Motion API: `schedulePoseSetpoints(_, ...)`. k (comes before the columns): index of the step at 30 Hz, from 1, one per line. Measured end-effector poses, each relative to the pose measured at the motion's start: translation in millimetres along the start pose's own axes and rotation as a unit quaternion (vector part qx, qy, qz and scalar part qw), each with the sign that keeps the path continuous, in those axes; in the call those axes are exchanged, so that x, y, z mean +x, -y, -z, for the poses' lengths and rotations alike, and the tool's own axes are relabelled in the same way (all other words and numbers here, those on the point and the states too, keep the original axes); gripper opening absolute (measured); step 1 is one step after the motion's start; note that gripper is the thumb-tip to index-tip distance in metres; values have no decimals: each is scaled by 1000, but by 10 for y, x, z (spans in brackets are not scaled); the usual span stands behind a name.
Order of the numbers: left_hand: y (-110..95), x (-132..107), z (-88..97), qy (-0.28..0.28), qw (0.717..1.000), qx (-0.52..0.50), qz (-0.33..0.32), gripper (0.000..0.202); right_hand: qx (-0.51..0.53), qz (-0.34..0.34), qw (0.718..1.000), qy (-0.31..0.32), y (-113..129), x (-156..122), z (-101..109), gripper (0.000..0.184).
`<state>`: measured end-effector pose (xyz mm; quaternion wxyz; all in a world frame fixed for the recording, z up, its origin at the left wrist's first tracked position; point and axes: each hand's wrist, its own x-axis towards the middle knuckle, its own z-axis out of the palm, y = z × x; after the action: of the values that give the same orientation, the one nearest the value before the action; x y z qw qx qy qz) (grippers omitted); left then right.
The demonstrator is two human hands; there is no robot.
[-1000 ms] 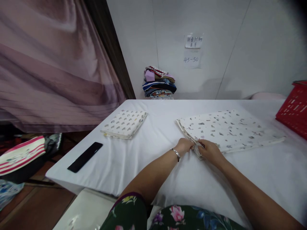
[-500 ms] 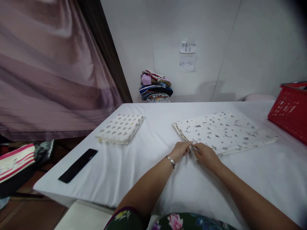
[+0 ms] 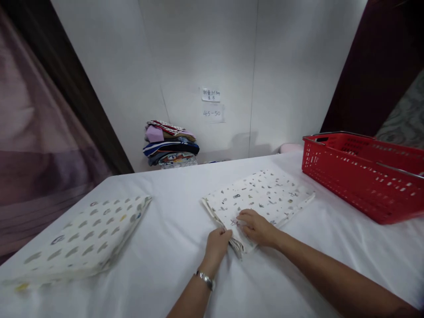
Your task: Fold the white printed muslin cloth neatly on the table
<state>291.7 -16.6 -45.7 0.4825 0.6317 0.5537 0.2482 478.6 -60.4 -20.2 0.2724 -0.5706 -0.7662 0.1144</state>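
A folded white cloth (image 3: pixel 265 194) with small scattered grey-green prints lies on the table. At its near left edge, my left hand (image 3: pixel 217 244) pinches the stacked layers between thumb and fingers; a metal bracelet circles that wrist. On top of the cloth, close to the same corner, rests my right hand (image 3: pixel 256 227), fingers reaching leftward and partly spread against the fabric. The cloth's folded layers show at the near corner between the hands. To the left, apart from both hands, lies a second folded cloth (image 3: pixel 89 234) with rows of grey motifs.
A red plastic basket (image 3: pixel 351 176) with metal handles stands at the right on the white-covered table (image 3: pixel 165 274). Beyond the far edge is a stack of folded fabrics (image 3: pixel 170 148). Two paper notes (image 3: pixel 212 113) hang on the wall; a curtain (image 3: pixel 39 145) hangs at left.
My right hand has let go of the cloth's edge and moved onto its top. My left hand still grips the edge. The view has swung right, bringing more of the basket in.
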Motion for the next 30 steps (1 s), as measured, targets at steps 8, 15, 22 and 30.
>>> schedulePoseSetpoints(8, 3, 16, 8, 20, 999, -13, 22, 23, -160, -163, 973, -15, -1207, -265, 646, 33)
schedulePoseSetpoints(15, 63, 49, 7, 42, 999, -3, 20, 26, -185, -164, 969, -11, -1514, -204, 726, 37)
schedulePoseSetpoints(22, 45, 19, 2, 46, 997, -28, 58, 23, -164, -85, 983, 24, -1588, 300, 627, 37)
schedulePoseSetpoints(30, 106, 62, 25, 72, 995, -33, 55, 24, -212, -243, 946, 38, -2176, 849, 652, 45)
